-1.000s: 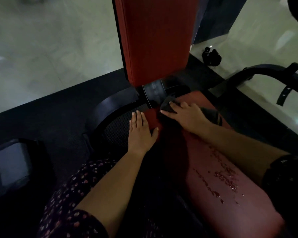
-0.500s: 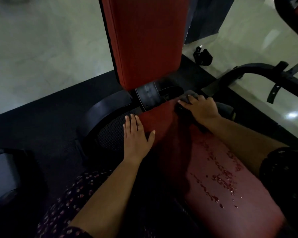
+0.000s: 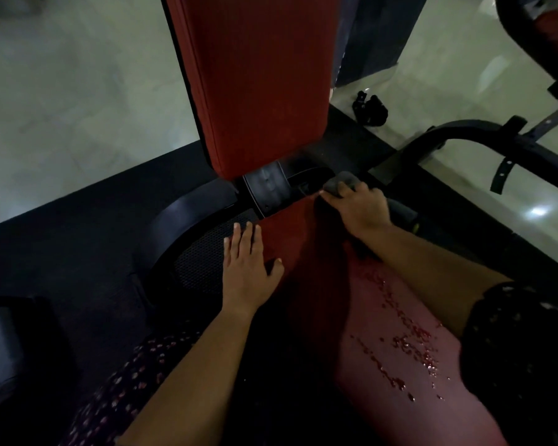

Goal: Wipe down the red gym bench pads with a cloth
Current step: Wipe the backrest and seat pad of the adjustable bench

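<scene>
Pale floor tiles (image 3: 62, 91) and a black rubber mat (image 3: 78, 220) surround a red gym bench, viewed from above by the person leaning over it. Nearest the viewer, at 5 o'clock, the red seat pad (image 3: 384, 397) carries a scatter of water droplets (image 3: 409, 346) on its right half; its left half lies in shadow. At 7 o'clock a dark sleeve with a small pale print (image 3: 116, 391) covers the left upper arm. The left hand (image 3: 245, 268), just left of centre, lies flat with its fingers straight and together and the thumb spread, the thumb on the left edge of the seat pad and the fingers over a black mesh-textured plate (image 3: 200, 262) beside it; it holds nothing. The right hand (image 3: 361, 207), at 2 o'clock from centre, rests at the far right corner of the seat pad, with its fingers curled over a grey cloth (image 3: 342, 183) and pressing it down; part of the cloth shows beyond the fingertips. Just left of the cloth, a black hinge bracket (image 3: 266, 191) joins the seat pad to the red back pad (image 3: 258, 85), which rises toward 12 o'clock. At 3 o'clock a curved black frame bar (image 3: 484, 140) crosses the tiles. At 1 o'clock a small black object (image 3: 369, 109), too dim to identify, lies on the floor.
</scene>
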A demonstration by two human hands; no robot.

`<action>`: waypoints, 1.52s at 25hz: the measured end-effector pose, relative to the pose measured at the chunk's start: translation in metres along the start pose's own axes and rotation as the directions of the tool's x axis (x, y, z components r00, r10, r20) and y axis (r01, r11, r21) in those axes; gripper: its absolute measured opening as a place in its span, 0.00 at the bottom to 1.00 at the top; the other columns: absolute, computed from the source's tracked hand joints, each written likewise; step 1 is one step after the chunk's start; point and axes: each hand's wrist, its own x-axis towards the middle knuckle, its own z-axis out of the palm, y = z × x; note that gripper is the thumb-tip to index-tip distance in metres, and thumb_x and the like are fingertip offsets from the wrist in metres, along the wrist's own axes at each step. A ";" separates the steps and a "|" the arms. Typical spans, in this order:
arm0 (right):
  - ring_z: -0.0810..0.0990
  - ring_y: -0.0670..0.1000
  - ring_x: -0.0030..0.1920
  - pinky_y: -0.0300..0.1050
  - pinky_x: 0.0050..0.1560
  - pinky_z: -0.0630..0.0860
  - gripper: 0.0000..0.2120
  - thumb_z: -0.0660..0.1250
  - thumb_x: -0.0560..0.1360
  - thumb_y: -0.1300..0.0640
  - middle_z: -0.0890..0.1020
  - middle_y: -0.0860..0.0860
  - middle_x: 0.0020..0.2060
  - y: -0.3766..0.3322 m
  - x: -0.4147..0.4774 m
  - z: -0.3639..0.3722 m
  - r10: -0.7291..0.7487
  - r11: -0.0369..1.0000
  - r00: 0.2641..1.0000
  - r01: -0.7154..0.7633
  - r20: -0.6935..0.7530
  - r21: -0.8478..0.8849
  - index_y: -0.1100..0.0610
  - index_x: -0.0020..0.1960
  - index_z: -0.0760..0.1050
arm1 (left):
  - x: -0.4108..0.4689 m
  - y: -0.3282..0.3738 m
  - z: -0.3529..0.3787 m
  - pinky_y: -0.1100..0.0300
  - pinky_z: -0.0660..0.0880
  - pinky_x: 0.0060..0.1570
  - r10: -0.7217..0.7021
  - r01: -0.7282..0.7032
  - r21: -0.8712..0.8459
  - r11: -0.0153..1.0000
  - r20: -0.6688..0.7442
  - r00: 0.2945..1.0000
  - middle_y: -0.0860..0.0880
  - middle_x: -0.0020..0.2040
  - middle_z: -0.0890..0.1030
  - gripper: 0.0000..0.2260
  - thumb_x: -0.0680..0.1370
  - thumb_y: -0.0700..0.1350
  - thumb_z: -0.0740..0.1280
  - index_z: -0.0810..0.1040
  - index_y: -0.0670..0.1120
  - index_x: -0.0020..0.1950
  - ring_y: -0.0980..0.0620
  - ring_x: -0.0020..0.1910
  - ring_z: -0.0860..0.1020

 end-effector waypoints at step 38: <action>0.66 0.65 0.65 0.56 0.51 0.73 0.30 0.52 0.83 0.57 0.51 0.60 0.77 -0.101 -0.096 -0.056 -0.314 0.930 0.948 0.295 0.055 0.221 0.39 0.77 0.42 | 0.004 -0.080 -0.033 0.47 0.64 0.69 0.284 -0.267 -0.148 0.952 0.116 0.952 0.53 0.79 0.56 0.25 0.79 0.55 0.56 0.63 0.52 0.77 0.46 0.75 0.60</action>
